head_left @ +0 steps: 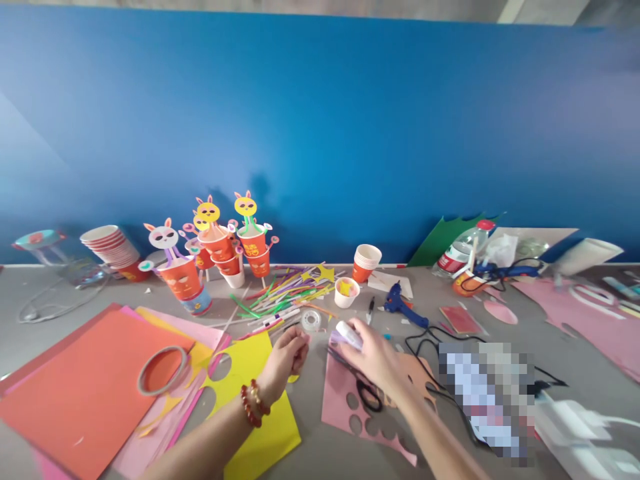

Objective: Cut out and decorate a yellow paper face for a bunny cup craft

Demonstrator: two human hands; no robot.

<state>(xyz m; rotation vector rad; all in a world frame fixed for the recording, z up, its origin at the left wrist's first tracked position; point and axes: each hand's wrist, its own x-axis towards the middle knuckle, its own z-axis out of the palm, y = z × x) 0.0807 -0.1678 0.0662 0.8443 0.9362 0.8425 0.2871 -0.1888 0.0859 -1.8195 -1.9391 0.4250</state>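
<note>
My left hand [286,360], with a bead bracelet [251,404] at its wrist, hovers over the yellow paper [273,427]. Its fingers are curled in a pinch; anything between them is too small to make out. In my right hand [373,357] is a short white tube [349,335], possibly a glue stick, gripped between thumb and fingers. Beneath that hand lie black-handled scissors [370,396] on a pink sheet with round cut-outs [337,400]. A roll of clear tape [311,321] rests just beyond my hands.
Decorated cup figures [181,280] stand at the back left beside stacked cups [111,250]. Pipe cleaners [280,293] lie scattered mid-table. A blue glue gun [404,308] and its cord are to the right. A small cup [347,293] holds yellow stars. Orange paper [85,387] covers the left.
</note>
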